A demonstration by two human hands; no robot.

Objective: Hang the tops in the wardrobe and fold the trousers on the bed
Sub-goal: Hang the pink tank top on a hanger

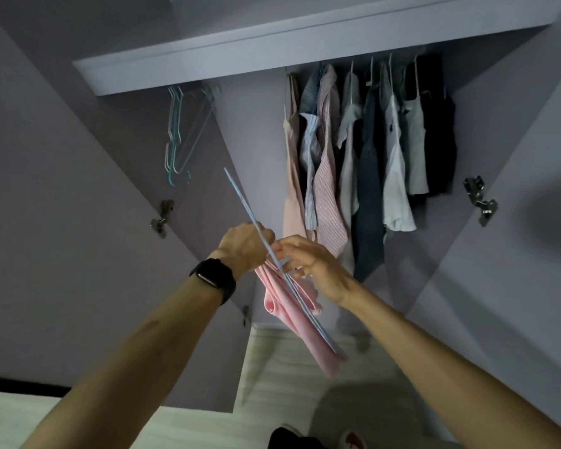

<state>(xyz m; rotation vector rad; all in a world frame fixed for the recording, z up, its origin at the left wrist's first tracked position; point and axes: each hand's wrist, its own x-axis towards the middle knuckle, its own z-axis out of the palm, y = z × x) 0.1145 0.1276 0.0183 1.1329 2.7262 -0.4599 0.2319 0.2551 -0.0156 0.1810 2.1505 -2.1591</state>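
The wardrobe [240, 59] stands open, both doors swung wide. In front of its middle, below the hung clothes, the two hands meet on a pale blue hanger [240, 196] and a pink top [305, 332].

The left hand [243, 244], with a dark watch [214, 278] on its wrist, has its fingers curled round the hanger near the middle. The hanger lies on a slant, one end pointing up toward the wardrobe's left half and the other down toward the floor [272, 390] at its foot.

The right hand [311, 264] touches the left, its thumb and fingers pinching the top where the cloth meets the hanger wire. How much of the top is already threaded on I cannot tell. It hangs in loose folds under the hands, bunched along the lower arm of the hanger, not yet on the wardrobe's rail.

Inside the wardrobe's left half a bunch of empty hangers [175, 137] hangs under the shelf. In its right half a row of clothes [366, 150] hangs close together, pale pink and striped at the left, dark at the right
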